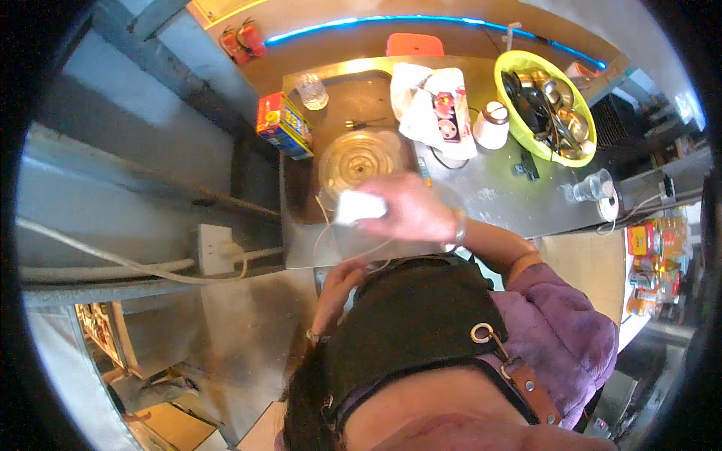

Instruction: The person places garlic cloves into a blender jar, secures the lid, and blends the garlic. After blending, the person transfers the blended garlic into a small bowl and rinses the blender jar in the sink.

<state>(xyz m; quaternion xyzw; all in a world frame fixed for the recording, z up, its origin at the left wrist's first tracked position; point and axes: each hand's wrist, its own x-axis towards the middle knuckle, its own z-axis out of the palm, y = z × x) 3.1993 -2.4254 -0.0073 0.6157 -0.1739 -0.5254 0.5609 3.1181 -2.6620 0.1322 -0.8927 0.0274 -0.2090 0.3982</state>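
Observation:
My right hand (409, 209) is shut on a small white block-like object (361, 208), blurred by motion, above the front of the steel counter (304, 239). A thin pale cable (317, 239) loops below it; whether it joins the white object cannot be told. Low at the counter's front edge, my left hand (342, 284) is close to this cable and partly hidden by the dark apron (417, 310). Its grip is unclear. Just beyond my right hand lies a round ribbed see-through dish or lid (358, 160), in a brownish recessed area of the counter.
A red-and-blue carton (285, 125) and a glass tumbler (311, 92) stand at the left. A white plastic bag (412, 93), a lidded white jar (492, 127) and a yellow basket (544, 155) of metalware are right. A wall socket (214, 248) with a plugged cable projects at left.

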